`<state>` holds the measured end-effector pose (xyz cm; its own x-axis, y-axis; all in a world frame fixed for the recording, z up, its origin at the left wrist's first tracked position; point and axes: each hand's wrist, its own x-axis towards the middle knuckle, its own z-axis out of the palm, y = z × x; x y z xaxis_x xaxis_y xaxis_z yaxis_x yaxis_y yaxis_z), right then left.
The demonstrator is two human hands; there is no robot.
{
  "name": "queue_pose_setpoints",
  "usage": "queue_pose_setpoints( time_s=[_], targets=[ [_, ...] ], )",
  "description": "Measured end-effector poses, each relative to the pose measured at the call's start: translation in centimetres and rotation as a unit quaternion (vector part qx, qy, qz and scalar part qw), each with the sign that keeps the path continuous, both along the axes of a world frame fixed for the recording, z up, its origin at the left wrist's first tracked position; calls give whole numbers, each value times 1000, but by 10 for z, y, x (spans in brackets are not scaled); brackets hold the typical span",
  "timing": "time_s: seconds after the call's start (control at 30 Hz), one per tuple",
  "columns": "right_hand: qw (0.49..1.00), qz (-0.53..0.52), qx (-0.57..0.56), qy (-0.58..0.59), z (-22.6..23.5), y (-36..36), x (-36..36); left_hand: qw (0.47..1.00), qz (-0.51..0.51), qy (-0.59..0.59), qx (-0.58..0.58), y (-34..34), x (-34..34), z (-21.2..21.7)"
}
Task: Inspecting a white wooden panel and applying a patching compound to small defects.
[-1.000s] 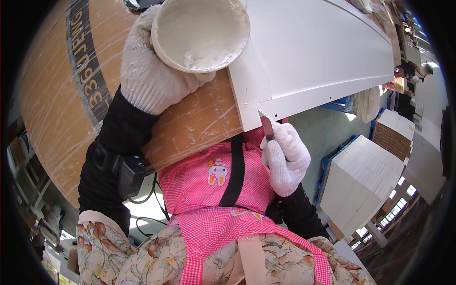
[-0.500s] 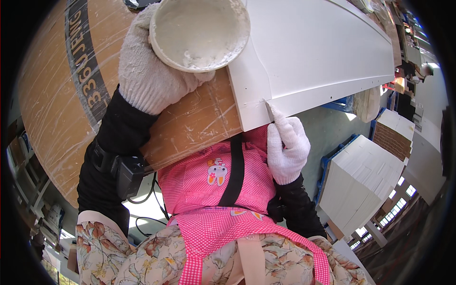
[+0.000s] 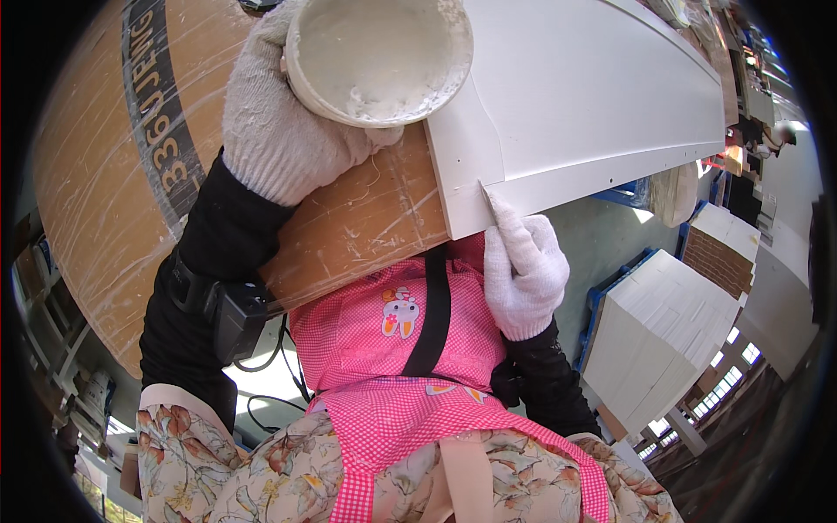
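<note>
Overhead, left hand (image 3: 292, 131) grips tub (image 3: 379, 57); right hand (image 3: 523, 270) touches white panel (image 3: 584, 96).

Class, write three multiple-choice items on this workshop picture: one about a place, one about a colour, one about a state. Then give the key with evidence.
1. Where does the right hand work?
A. inside the bowl
B. at the white panel's near edge
C. on the floor

2. What colour is the apron?
A. pink
B. green
C. black

3. How is the white bowl held?
A. lying upside down
B. hanging from a hook
C. gripped in the left hand

Key: 1 B, its small blade touches the edge of the white panel. 2 A, pink checked cloth. 3 C, gloved fingers wrap round it.
</note>
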<state>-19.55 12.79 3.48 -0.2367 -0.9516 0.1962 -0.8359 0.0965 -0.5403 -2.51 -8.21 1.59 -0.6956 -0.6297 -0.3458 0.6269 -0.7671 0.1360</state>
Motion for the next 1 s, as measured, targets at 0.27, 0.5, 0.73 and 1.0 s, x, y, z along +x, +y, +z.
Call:
queue_pose_setpoints(
  time_s=[0.27, 0.5, 0.73, 1.0],
  targets=[
    [1000, 13, 8, 21, 4, -1, 2, 1000, -6, 29, 12, -1, 2, 1],
    [1000, -25, 8, -16, 3, 2, -1, 999, -3, 32, 20, 0, 1, 6],
    [983, -81, 44, -161, -1, 10, 0, 1000, -6, 23, 10, -1, 3, 5],
    [981, -88, 43, -168, -9, 13, 3, 999, -12, 43, 4, 2, 4, 2]
  ],
)
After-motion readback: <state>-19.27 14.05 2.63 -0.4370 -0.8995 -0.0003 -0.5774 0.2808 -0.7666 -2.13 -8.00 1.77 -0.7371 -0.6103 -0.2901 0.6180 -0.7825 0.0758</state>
